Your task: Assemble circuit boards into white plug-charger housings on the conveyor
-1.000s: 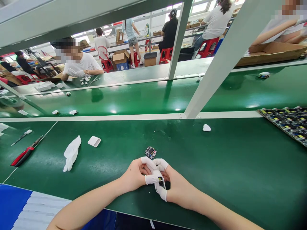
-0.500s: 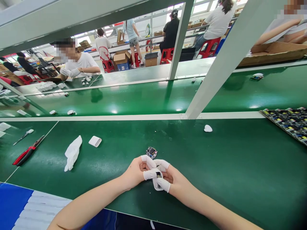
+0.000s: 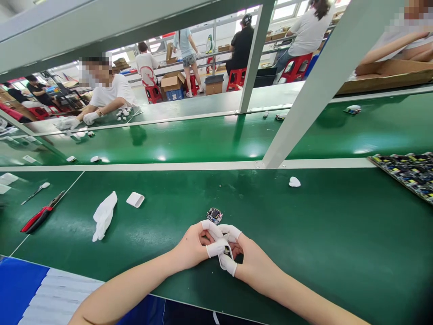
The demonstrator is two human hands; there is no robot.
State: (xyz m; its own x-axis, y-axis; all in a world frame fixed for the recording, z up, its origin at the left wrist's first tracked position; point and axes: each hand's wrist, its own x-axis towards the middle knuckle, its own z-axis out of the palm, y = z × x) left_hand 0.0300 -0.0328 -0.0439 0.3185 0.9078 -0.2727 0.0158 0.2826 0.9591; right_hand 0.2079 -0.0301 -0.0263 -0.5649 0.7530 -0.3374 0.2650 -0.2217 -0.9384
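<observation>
Both my hands meet over the near part of the green bench, with white finger cots on the fingertips. My left hand (image 3: 198, 246) pinches the left side of a small white plastic housing (image 3: 222, 260). My right hand (image 3: 248, 253) grips the same housing from the right, its thumb low on the near end. A dark part with a bit of metal shows inside the housing; the fingers cover most of it. Just beyond my fingertips lies a small circuit board (image 3: 214, 215), flat on the bench.
Left of my hands lie a white sleeve-like case (image 3: 135, 199), a crumpled white glove (image 3: 104, 216), red-black pliers (image 3: 42, 218) and a thin tool (image 3: 35, 193). A white cap (image 3: 294, 182) and a panel of boards (image 3: 406, 176) lie right. Past a metal post (image 3: 304, 90) runs a green conveyor (image 3: 189, 140).
My hands have turned the white housing slightly, and my right thumb has shifted toward its near end. Across the conveyor, a co-worker's hands have lowered to the table. Pieces on the conveyor have moved left.
</observation>
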